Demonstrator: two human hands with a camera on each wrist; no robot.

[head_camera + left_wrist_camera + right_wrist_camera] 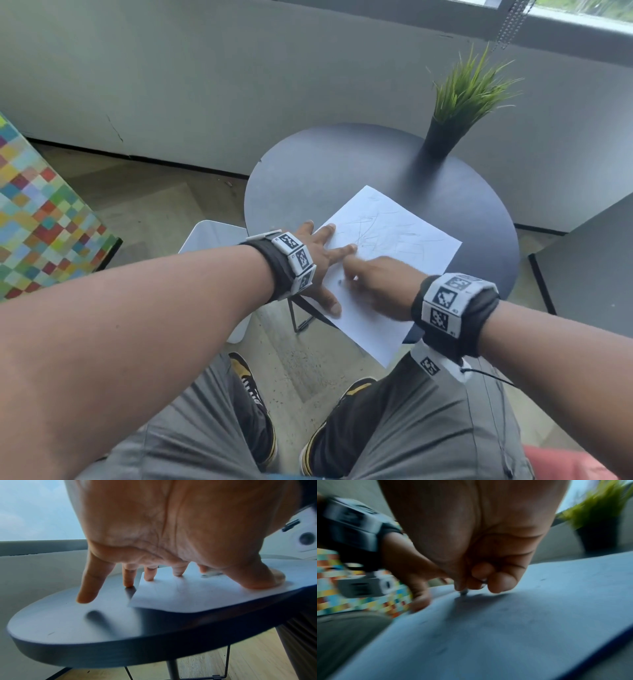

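A white sheet of paper (394, 240) covered in faint grey scribbles lies on a round dark table (342, 164), its near corner hanging over the edge. My left hand (322, 263) is spread flat, and its straight fingers (149, 574) press the sheet's left edge (180, 596) and the table top (68, 622). My right hand (376, 277) is curled over the middle of the sheet. In the blurred right wrist view its fingers (501, 581) pinch a short pencil-like tool whose grey tip (463, 593) touches the paper (505, 628). The rest of the tool is hidden.
A green grass plant in a black pot (459, 102) stands at the table's far edge. Left of the table are a low white stool (212, 236) and a multicoloured checkered block (41, 219). Grey furniture (589, 260) stands at the right. My knees and shoes are below.
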